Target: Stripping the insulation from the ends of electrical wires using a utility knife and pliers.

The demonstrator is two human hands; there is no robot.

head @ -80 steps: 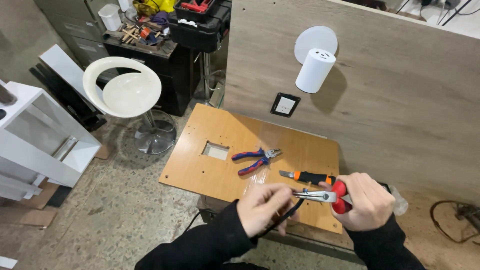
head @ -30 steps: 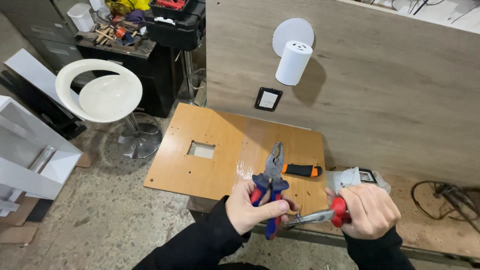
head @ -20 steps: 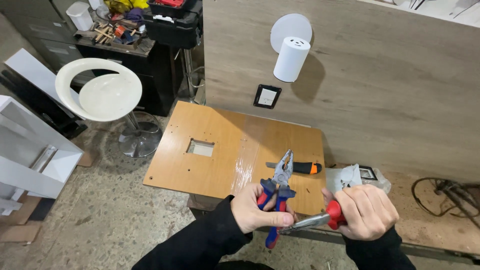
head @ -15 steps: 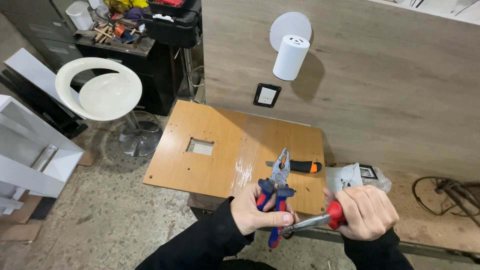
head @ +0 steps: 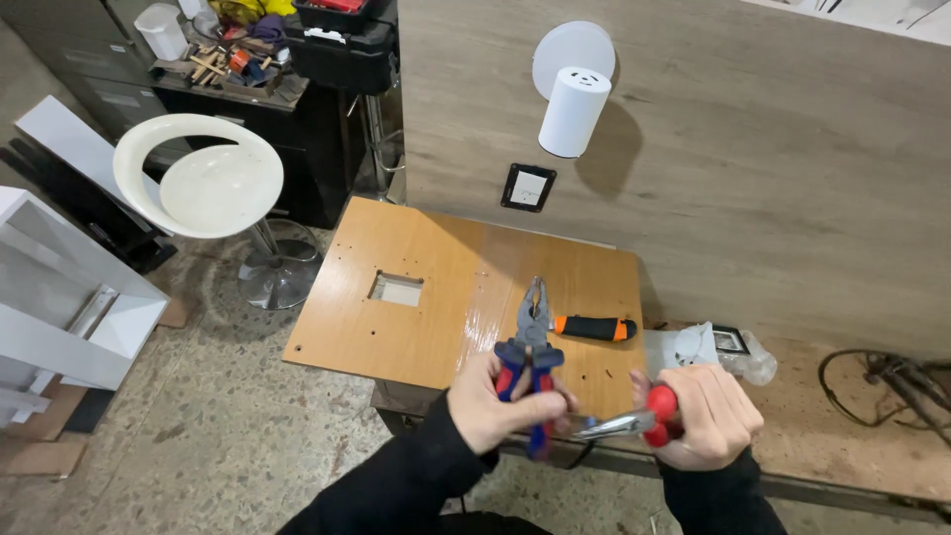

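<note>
Gripping a pair of pliers (head: 532,342) with blue and red handles, the left hand (head: 500,401) is closed around the handles, and the metal nose points up and away, over the near edge of the wooden tabletop (head: 446,287). The right hand (head: 705,414) is also closed, wrapped around a second tool with red handles (head: 659,414), whose silver metal end pokes out leftward toward the left hand; what kind of tool it is cannot be told for sure. The two hands sit close together at the near side of the tabletop, with the silver end reaching almost to the fingers of the left hand. Both arms are in black sleeves. Just behind the pliers, a screwdriver with an orange and black handle (head: 594,328) lies flat on the wood, pointing sideways. The tabletop has a small rectangular cut-out (head: 396,289) toward its left side. To the right of the tabletop, a crumpled clear plastic bag (head: 718,347) rests on a lower wooden ledge. On the wall panel behind, a white cylinder lamp (head: 573,109) hangs above a small black-framed wall switch (head: 528,187). A white bar stool (head: 208,183) stands on the speckled floor to the left
</note>
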